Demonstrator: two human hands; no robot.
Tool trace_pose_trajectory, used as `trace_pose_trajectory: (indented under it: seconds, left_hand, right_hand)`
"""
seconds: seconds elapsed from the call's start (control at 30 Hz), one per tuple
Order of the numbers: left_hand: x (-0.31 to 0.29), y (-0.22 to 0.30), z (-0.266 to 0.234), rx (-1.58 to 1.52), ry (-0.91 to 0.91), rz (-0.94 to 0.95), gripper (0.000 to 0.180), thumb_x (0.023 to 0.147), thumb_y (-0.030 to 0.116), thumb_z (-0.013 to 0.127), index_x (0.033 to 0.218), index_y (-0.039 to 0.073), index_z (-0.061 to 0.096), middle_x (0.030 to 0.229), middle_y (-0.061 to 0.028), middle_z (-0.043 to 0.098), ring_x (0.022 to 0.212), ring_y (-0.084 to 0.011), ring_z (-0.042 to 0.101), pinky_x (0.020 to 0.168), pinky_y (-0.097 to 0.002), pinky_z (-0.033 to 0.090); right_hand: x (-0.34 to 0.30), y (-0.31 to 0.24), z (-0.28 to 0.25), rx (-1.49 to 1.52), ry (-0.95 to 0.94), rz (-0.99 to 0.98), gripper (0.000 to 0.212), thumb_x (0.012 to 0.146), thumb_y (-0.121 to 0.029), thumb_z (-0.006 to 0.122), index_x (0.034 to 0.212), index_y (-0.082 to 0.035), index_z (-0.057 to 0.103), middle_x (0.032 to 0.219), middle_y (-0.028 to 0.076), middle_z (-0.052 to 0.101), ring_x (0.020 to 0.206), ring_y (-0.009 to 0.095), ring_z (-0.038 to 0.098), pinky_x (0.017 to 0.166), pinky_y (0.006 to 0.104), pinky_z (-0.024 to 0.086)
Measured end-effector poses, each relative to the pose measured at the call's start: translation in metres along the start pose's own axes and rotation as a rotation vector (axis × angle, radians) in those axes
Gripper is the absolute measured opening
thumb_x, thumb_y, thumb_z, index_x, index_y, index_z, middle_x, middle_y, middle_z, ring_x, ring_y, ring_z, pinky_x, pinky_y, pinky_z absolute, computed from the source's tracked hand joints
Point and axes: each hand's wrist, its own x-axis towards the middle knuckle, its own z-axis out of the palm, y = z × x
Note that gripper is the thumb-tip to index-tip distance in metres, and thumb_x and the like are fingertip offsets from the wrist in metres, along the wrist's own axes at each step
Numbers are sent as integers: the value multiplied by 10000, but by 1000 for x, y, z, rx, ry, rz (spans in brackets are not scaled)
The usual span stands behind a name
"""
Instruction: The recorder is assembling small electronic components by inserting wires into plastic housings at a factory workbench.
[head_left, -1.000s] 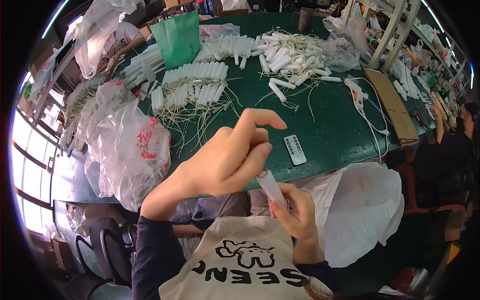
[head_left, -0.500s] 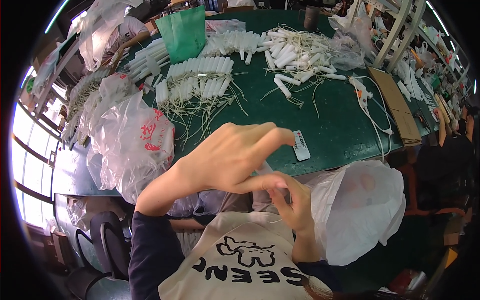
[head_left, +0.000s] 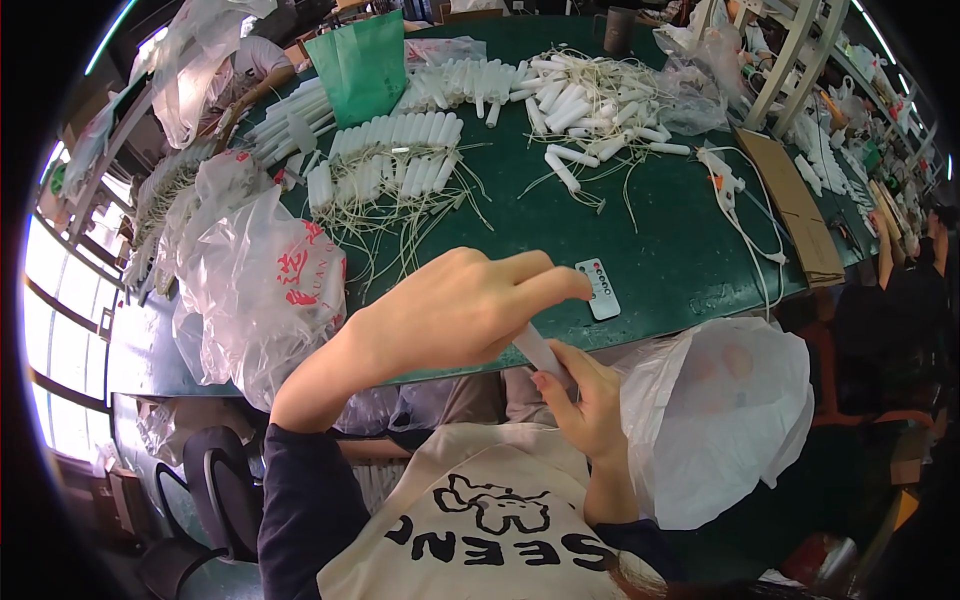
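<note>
More of the white tube (head_left: 541, 356) shows than half a second ago: my left hand (head_left: 445, 305) has bared its shaft. My right fingers (head_left: 565, 412) pinch its lower end; whether my left grips the top, I can't tell. From the tube, the green table (head_left: 690, 245) spreads at twelve, windows (head_left: 68, 320) shine at nine. It's slim, plain, tilted toward eleven.

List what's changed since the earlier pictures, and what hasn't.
The left hand has come down over the upper end of the white tube; it has drawn back from overlapping the right hand half a second ago. Its fingers now partly cover the remote; any grip on the tube is hidden. Unchanged: the right hand's hold, and the wired tubes on the table.
</note>
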Motion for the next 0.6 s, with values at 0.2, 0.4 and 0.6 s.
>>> trace_pose_trajectory:
  seconds: [0.2, 0.4, 0.6]
  left_hand:
    - [3, -26, 28, -686, 119, -94, 332, 832, 86, 613, 1152, 45, 536, 915, -103, 613, 555, -195, 548, 530, -306, 463]
    - [-7, -87, 112, 46, 203, -178, 243, 780, 174, 678, 980, 56, 607, 927, -98, 602, 815, -257, 555, 705, -342, 465]
    - [-14, -92, 137, 56, 138, -231, 164, 777, 146, 642, 910, 65, 591, 874, -90, 563, 851, -273, 545, 748, -369, 462]
  right_hand:
    - [-10, 19, 7, 245, -24, 193, 254, 888, -86, 589, 1101, 50, 566, 789, 75, 599, 616, 106, 541, 550, 227, 426]
    - [-25, 36, 20, 385, 121, 221, 243, 938, -100, 522, 1115, 63, 547, 747, 37, 561, 611, 77, 500, 560, 204, 414]
    - [-21, 33, 19, 349, 127, 204, 233, 924, -110, 552, 1092, 51, 561, 722, 36, 569, 593, 75, 511, 547, 211, 417]
